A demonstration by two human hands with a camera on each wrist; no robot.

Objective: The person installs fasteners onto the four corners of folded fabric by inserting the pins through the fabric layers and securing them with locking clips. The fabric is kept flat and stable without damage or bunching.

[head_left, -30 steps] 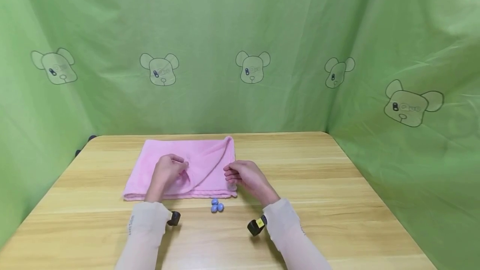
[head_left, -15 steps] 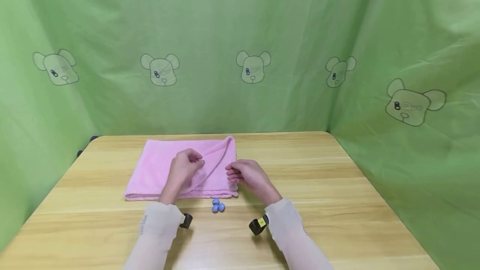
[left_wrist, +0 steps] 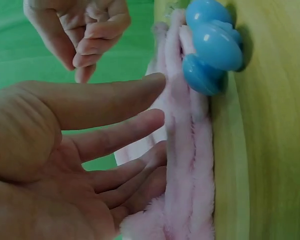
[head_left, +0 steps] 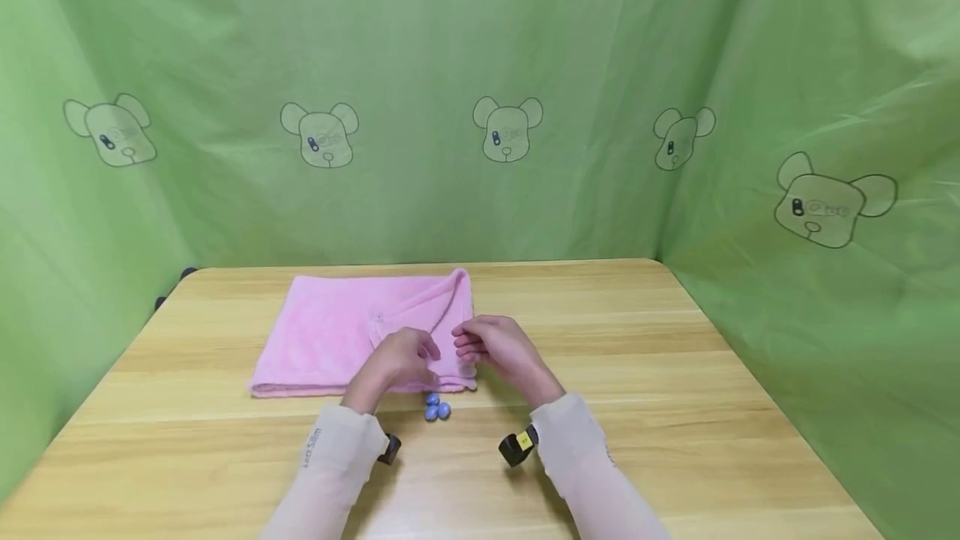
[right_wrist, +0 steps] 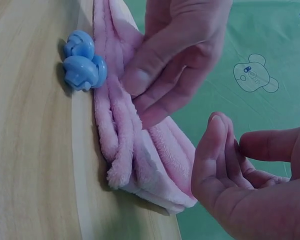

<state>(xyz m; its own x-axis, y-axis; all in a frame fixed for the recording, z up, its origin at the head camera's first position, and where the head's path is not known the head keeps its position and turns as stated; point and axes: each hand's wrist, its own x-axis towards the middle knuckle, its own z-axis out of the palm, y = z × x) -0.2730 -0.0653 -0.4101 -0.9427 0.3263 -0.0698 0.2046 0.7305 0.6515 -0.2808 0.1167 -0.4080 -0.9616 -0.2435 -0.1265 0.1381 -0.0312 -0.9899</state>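
Note:
A folded pink fleece blanket (head_left: 322,332) lies on the table, its right part turned back in a slanting fold. My left hand (head_left: 401,357) is over the blanket's front right part, thumb and fingers apart with nothing between them. In the left wrist view its fingertips (left_wrist: 152,120) are close to the layered edge; whether they touch is unclear. Beside the blanket's right edge, my right hand (head_left: 502,348) hangs with loosely bent fingers and holds nothing visible. Three glossy blue rounded pieces (head_left: 437,408) sit clustered just in front of the blanket; their kind is unclear.
The wooden table (head_left: 652,390) extends around the blanket on all sides. Green curtains (head_left: 420,207) with bear-head outlines stand behind it and along both sides. A small black camera is worn at each wrist.
My left hand has moved right and toward the front edge, away from the blanket's turned-back part, and its fingers have spread. The right hand stays nearly in place.

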